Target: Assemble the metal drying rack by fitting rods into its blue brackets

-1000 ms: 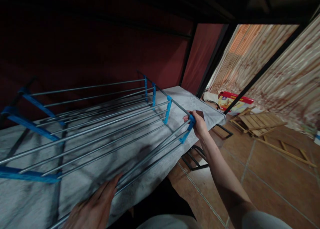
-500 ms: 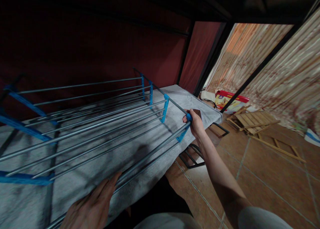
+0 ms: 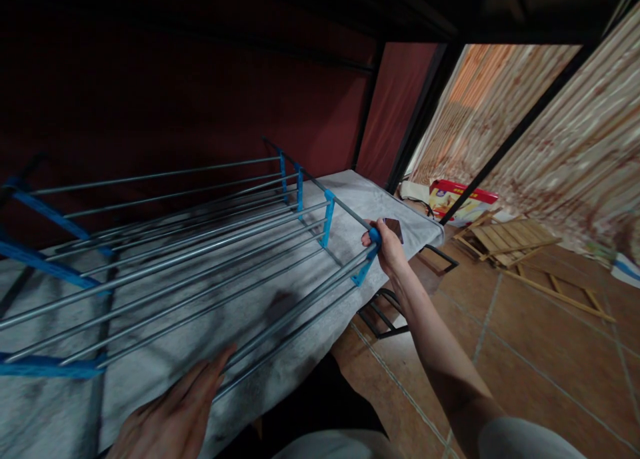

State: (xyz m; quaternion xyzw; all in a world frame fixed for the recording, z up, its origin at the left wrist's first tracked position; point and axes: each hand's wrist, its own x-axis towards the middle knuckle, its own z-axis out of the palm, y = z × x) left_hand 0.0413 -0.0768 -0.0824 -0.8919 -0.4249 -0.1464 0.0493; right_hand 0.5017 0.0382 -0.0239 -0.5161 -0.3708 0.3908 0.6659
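A shoe rack [image 3: 195, 247] of grey metal tubes and blue plastic brackets lies on its side across a bed-like surface with a grey cover [image 3: 345, 179]. My right hand [image 3: 386, 243] is closed around the blue joint at the rack's near right corner, thumb and fingers wrapped about it. At the lower left, my left hand [image 3: 173, 405] rests along the nearest tubes with its fingers stretched out; its underside is hidden. A dark phone-like rectangle [image 3: 395, 228] lies on the cover just beyond my right hand.
Dark red panels [image 3: 320, 112] rise behind the rack. A black metal frame [image 3: 385, 315] juts out below the surface's edge. On the tiled floor [image 3: 540, 359] are a folded wooden item [image 3: 520, 240] and a red box [image 3: 463, 199], near a patterned curtain [image 3: 540, 139].
The near right corner of the rack and my right hand have shifted slightly left. My left hand has slid a little down and left along the tubes.
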